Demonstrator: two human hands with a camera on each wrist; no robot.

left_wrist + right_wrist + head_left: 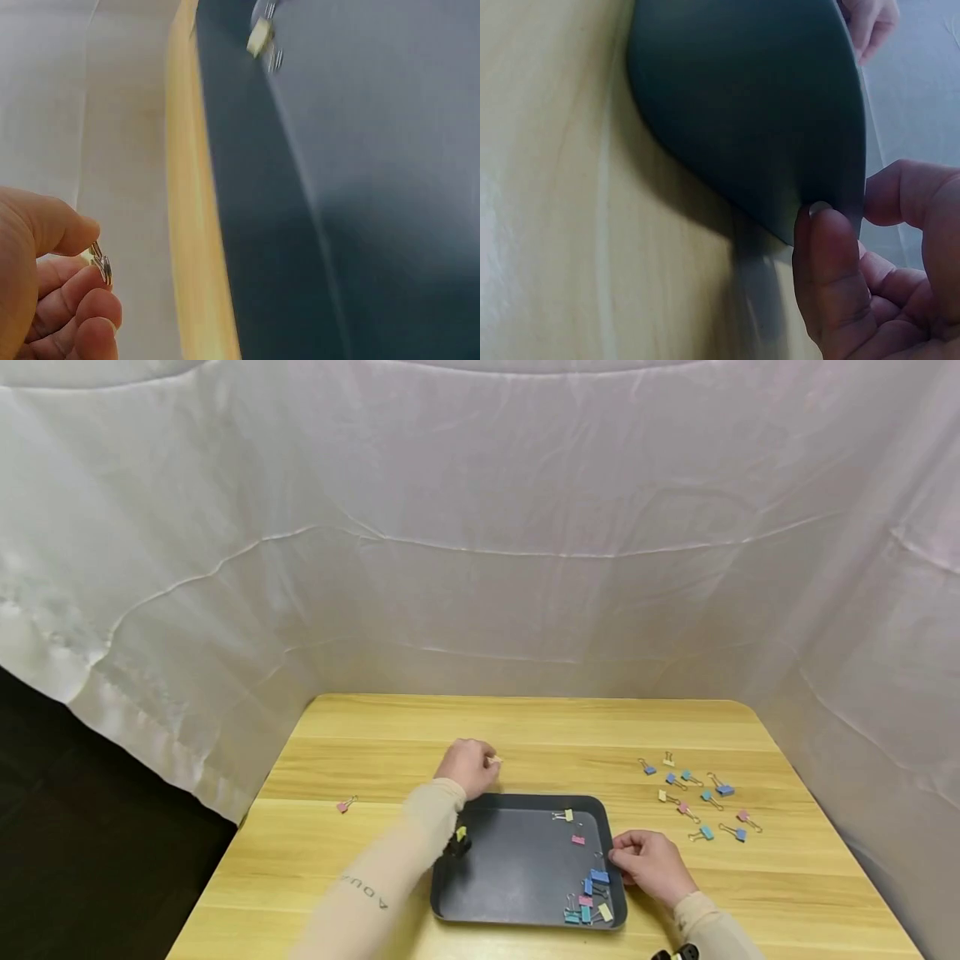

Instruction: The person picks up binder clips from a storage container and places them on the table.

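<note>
Just beyond the far edge of a dark grey tray [510,868], my left hand [468,767] pinches a small yellow binder clip [494,761] between thumb and fingers. Its wire handles [102,264] stick out past the fingertips in the left wrist view. My right hand [654,862] grips the tray's right wall, thumb on one side and fingers on the other, as the right wrist view shows. Along the tray's right side lie several binder clips: a yellow one [567,815], a pink one [578,840], and a blue, teal, pink and yellow cluster [588,900] in the near corner.
To the right of the tray, several blue, teal, pink and yellow binder clips [707,796] are scattered on the wooden table [390,735]. One pink binder clip [345,806] lies alone at the left. Pale fabric [525,610] hangs behind and beside the table.
</note>
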